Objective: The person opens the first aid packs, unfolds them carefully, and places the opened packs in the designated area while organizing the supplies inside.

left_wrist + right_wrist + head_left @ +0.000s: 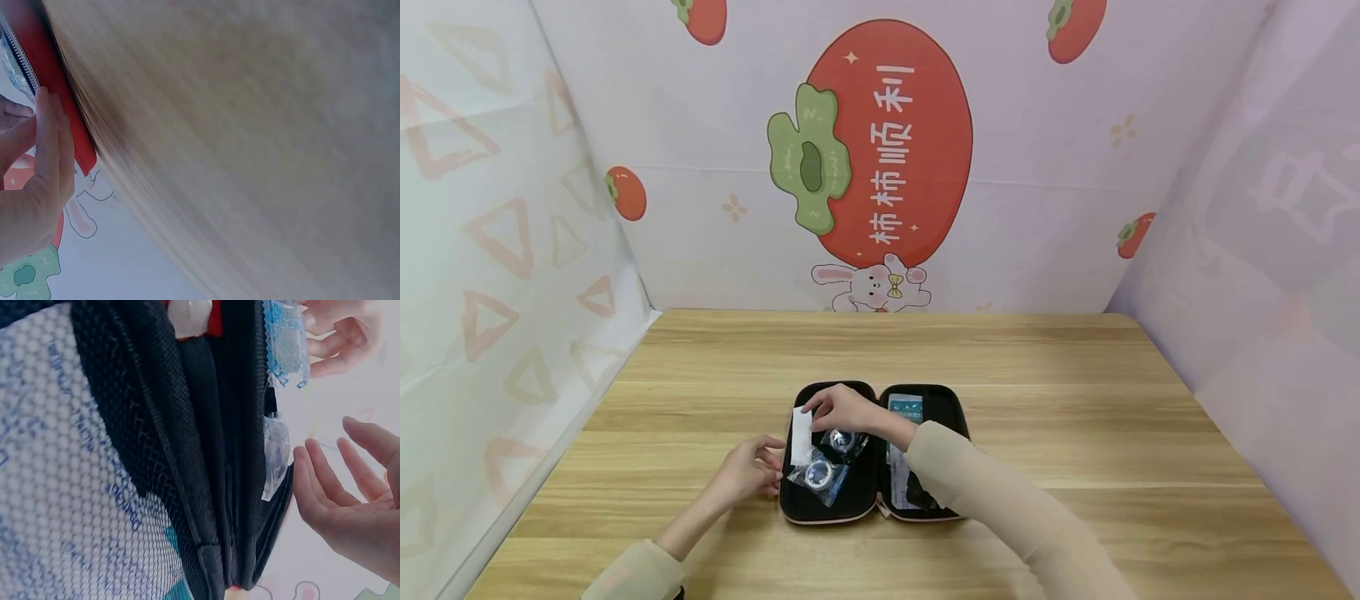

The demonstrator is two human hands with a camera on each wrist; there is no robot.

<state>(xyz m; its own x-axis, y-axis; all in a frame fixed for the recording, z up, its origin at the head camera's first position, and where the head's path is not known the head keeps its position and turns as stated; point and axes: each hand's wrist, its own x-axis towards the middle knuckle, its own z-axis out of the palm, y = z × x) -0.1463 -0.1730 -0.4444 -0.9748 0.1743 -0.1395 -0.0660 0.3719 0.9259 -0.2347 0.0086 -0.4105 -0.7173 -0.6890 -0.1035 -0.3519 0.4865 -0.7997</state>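
Observation:
A zip case [805, 505] lies unfolded on the table, black inside and red outside. Its left half holds a narrow white strip [801, 442] and two clear packets, one with a white roll [818, 475] and one with a shiny round item [841, 440]. My right hand [846, 410] is over this half, fingertips at the strip's upper end. In the right wrist view the right hand's fingers [319, 506] are spread from the thumb, with nothing visible between them. My left hand [752, 468] rests its straight fingers [50, 137] against the case's red outer side.
Mesh covers the case's right half, with a teal packet [906, 407] and a white printed packet [56, 456] behind it. A zipper pull [883, 507] hangs at the hinge. The wooden table [1037, 400] meets printed cloth walls [715, 250] at the back and sides.

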